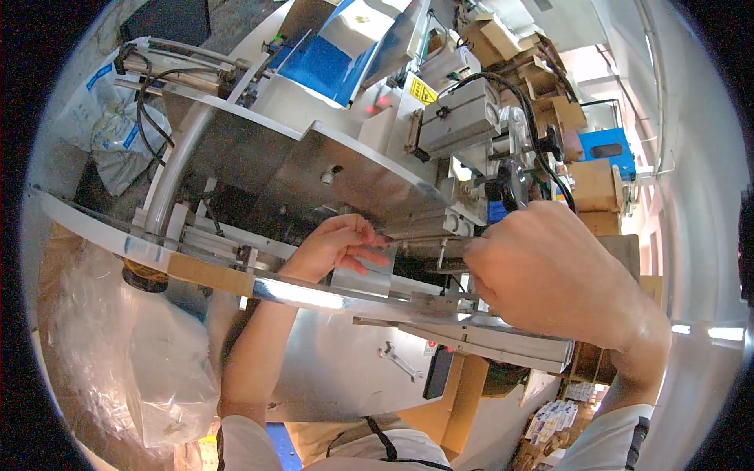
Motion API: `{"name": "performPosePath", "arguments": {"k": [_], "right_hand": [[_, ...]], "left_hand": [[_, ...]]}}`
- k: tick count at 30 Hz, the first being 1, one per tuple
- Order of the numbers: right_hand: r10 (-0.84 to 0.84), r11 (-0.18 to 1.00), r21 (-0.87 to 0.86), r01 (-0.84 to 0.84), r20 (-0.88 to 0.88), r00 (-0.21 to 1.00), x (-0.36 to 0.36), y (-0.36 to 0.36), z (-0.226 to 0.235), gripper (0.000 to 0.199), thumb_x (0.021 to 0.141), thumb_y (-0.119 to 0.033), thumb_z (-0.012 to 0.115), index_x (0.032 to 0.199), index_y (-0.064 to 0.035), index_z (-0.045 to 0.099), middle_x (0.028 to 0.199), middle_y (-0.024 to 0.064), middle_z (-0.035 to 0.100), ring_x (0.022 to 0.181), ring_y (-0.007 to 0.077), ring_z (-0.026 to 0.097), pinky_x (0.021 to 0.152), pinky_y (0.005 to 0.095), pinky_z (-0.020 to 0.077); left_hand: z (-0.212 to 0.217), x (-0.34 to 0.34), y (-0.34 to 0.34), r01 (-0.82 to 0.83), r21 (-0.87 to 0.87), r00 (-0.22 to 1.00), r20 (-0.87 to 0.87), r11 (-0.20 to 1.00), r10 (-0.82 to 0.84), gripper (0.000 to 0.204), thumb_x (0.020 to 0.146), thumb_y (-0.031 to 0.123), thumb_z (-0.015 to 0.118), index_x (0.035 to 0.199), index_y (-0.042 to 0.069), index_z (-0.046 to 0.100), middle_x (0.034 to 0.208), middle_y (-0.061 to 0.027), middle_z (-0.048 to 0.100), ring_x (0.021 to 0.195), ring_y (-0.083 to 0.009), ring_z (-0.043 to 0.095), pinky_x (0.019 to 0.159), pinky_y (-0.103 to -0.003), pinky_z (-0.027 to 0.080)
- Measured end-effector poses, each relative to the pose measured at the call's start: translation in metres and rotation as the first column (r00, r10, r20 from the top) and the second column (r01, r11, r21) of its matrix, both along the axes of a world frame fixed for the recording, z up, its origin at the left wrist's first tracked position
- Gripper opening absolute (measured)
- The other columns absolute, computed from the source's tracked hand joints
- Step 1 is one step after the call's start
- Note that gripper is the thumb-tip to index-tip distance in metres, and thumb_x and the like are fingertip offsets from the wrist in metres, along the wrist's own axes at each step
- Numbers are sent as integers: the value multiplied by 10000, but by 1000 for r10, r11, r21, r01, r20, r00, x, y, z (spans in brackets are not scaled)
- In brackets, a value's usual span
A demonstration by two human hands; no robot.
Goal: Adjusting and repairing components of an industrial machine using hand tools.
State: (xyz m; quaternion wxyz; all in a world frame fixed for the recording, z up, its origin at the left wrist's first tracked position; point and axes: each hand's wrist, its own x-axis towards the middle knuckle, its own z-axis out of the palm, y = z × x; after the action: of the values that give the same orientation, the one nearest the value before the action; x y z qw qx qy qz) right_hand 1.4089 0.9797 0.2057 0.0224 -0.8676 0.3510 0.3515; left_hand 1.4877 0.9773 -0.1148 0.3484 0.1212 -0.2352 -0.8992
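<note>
My left hand (pixel 339 245) reaches over the machine's front rail (pixel 306 297) into the long metal trough (pixel 259 161). Its fingers are apart and partly bent, beside a small shiny metal plate (pixel 365 275), and nothing shows in them. Farther right, my right hand (pixel 550 271) is closed in a fist above the right part of the machine, its back toward me. Whatever it grips, if anything, is hidden. Just beyond it are a black knob (pixel 506 184) and a grey block-shaped machine head (pixel 461 118). A thin upright metal rod (pixel 441 255) stands between the hands.
An open-ended wrench (pixel 400 361) lies on the machine's pale front panel (pixel 322 357). Clear plastic bags (pixel 169 361) hang at the left. Black cables (pixel 522 94) loop over the machine head. Cardboard boxes (pixel 593 187) and a blue case (pixel 606 151) stand at the back right.
</note>
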Motion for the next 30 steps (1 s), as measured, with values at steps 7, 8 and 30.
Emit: {"name": "performPosePath", "arguments": {"k": [7, 8, 30], "right_hand": [[59, 998, 27, -57, -50, 997, 11, -4, -3, 91, 639, -90, 570, 561, -44, 573, 560, 129, 560, 553, 313, 581, 508, 395, 446], [59, 998, 26, -58, -50, 997, 15, -4, -3, 91, 639, -90, 570, 561, -44, 573, 560, 129, 560, 553, 313, 581, 508, 395, 446], [-237, 971, -58, 232, -112, 965, -67, 3, 10, 126, 753, -177, 624, 703, -66, 593, 597, 136, 568, 608, 333, 574, 571, 427, 437]], "left_hand": [[8, 3, 1, 3, 47, 1000, 10, 999, -3, 129, 861, 164, 471, 918, 65, 530, 1015, -107, 623, 886, -258, 652, 634, -306, 529], [5, 2, 1, 4, 37, 1000, 11, 999, -4, 133, 861, 166, 474, 926, 66, 533, 1013, -106, 625, 885, -258, 652, 633, -308, 530], [4, 1, 2, 0, 13, 999, 39, 1000, -1, 214, 828, 186, 501, 1001, 61, 522, 1076, -156, 606, 926, -333, 630, 603, -326, 529]]}}
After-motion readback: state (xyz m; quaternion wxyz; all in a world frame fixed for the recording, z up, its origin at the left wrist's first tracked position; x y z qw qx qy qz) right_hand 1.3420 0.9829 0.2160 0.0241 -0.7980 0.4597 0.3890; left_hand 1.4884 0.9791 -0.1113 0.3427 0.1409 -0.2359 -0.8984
